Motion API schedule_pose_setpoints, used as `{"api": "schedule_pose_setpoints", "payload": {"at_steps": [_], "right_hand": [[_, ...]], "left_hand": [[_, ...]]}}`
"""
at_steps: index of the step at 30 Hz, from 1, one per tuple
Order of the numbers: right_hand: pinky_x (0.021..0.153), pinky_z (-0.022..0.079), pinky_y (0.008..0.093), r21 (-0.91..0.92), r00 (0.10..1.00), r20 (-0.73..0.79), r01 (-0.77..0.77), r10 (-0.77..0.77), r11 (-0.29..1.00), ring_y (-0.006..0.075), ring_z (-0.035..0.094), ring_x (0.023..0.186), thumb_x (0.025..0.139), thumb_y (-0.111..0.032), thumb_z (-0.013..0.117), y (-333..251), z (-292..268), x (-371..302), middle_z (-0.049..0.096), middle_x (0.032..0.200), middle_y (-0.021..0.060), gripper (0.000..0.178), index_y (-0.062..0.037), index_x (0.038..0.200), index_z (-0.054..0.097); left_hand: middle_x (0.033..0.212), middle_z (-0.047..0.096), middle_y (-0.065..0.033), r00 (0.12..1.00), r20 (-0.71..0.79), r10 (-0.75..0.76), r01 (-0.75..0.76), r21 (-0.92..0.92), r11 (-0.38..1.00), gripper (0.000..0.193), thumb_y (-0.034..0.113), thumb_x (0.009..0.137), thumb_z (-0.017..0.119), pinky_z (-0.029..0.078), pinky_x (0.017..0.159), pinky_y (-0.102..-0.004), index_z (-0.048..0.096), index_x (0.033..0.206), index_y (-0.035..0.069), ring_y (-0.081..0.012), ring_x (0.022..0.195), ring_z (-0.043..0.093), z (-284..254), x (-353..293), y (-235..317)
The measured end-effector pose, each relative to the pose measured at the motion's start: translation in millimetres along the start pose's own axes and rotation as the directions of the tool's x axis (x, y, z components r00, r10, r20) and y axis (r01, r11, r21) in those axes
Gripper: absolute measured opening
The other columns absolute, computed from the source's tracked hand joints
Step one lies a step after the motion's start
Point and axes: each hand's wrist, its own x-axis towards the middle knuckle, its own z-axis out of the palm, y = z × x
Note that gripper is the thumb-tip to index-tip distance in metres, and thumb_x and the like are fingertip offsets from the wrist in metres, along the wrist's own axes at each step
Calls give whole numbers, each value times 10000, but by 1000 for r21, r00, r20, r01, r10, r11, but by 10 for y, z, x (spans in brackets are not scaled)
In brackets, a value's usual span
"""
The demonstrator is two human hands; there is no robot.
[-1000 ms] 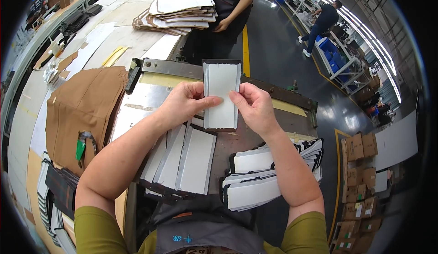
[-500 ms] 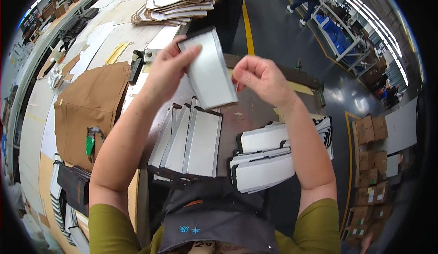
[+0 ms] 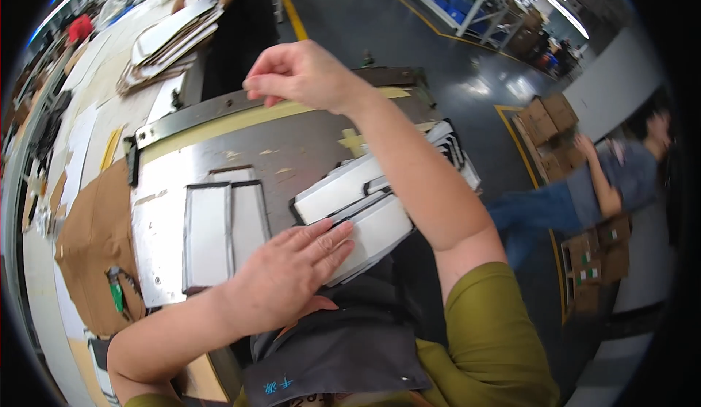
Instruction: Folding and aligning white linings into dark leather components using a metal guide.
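My left hand (image 3: 292, 272) lies with its fingers stretched over a pile of white panels with black edges (image 3: 387, 233), pressing on the near end of the top ones. Raised above the far side of the metal work plate (image 3: 164, 221), my right hand (image 3: 303, 78) has its thumb and fingers closed in a pinch; whatever may be between the fingertips is too small to make out. A few more white panels with black borders (image 3: 207, 235) lie overlapping on the plate, left of my left hand.
A brown fabric piece (image 3: 95, 253) with a green-handled tool (image 3: 116, 296) on it lies to the left. Along the plate's far edge runs a metal bar (image 3: 226, 104). Beyond it, a person handles stacked white boards (image 3: 171, 34). Another person (image 3: 584, 195) and cardboard boxes (image 3: 548, 120) are at right.
The panel my left hand held up is out of that hand, which has come down onto the right pile. My right hand has moved up and left. A person has appeared at right; the view has turned.
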Motion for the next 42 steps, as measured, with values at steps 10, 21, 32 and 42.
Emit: {"api": "schedule_pose_setpoints", "payload": {"at_steps": [10, 21, 32, 42], "right_hand": [[696, 517, 248, -327, 995, -20, 85, -97, 941, 95, 674, 791, 874, -183, 738, -465, -390, -390, 734, 874, 30, 185, -31, 976, 711], [1090, 364, 426, -727, 993, 93, 114, -66, 677, 290, 588, 1188, 715, -434, 834, 196, 160, -1702, 657, 1231, 141, 696, -41, 1251, 626], [1120, 336, 430, -681, 997, 55, 75, -51, 729, 291, 502, 1307, 771, -552, 764, 276, 349, -1524, 582, 1377, 138, 756, -43, 1309, 612], [1113, 347, 461, -644, 991, 27, 116, -129, 757, 321, 567, 1233, 888, -464, 672, 286, 359, -1500, 637, 1298, 175, 540, -23, 1200, 675]], "left_hand": [[1466, 425, -251, 989, -56, -134, 144, 490, 860, 856, 146, 672, 778, 390, 1080, -490, 428, 1446, 45, -403, 1350, 436, 470, 271, -104], [1423, 497, -216, 966, -44, -256, 260, 161, 952, 721, 57, 755, 719, 443, 1050, -436, 472, 1433, 66, -398, 1240, 539, -38, 341, -600], [1372, 559, -191, 934, 81, -348, 357, -170, 919, 531, -90, 762, 583, 498, 988, -384, 653, 1264, 67, -357, 1156, 608, -489, 125, -646], [1097, 711, -124, 894, -96, -437, 401, -261, 878, 229, 33, 911, 638, 530, 871, -354, 715, 1126, 57, -275, 992, 673, -523, 154, -777]]}}
